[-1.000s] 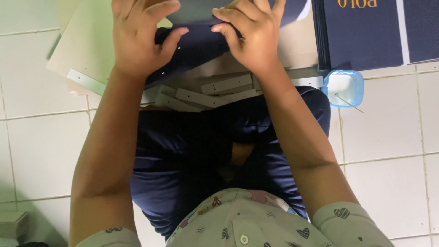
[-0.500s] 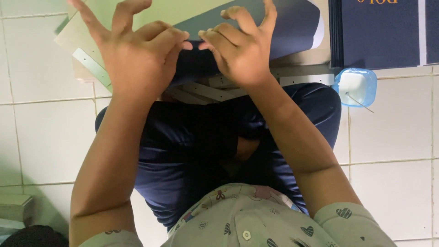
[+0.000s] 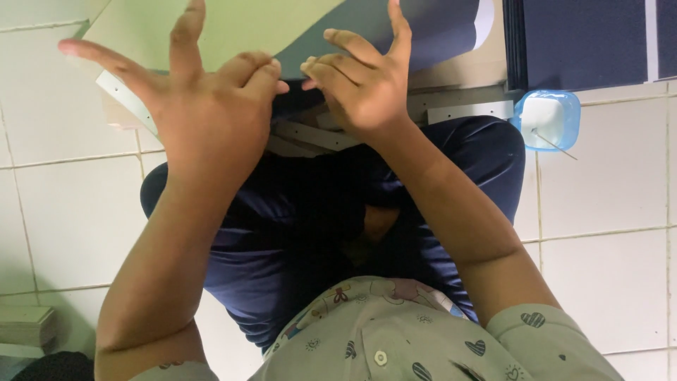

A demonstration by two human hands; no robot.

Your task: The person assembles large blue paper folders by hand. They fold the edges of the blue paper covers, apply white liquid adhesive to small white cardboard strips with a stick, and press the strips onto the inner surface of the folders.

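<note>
I sit cross-legged on a white tiled floor. A dark blue sheet (image 3: 437,28) lies over a pale green board (image 3: 240,28) in front of my knees. My left hand (image 3: 204,113) pinches the sheet's near edge between thumb and curled forefinger, its other fingers splayed out over the green board. My right hand (image 3: 363,88) pinches the same edge right beside it, fingertips almost touching the left hand's. The spot under the fingertips is hidden. Grey card strips (image 3: 458,99) lie beneath the sheet, against my dark blue trousers.
A small blue-rimmed tub of white paste (image 3: 546,116) with a thin stick in it stands on the floor at the right. Behind it lies a stack of dark blue covers (image 3: 585,42). A low pile of boards (image 3: 25,324) sits at the lower left.
Both hands have shifted from gripping the sheet's sides to meeting at its near edge. My left hand's outer fingers have spread wide. More of the green board shows.
</note>
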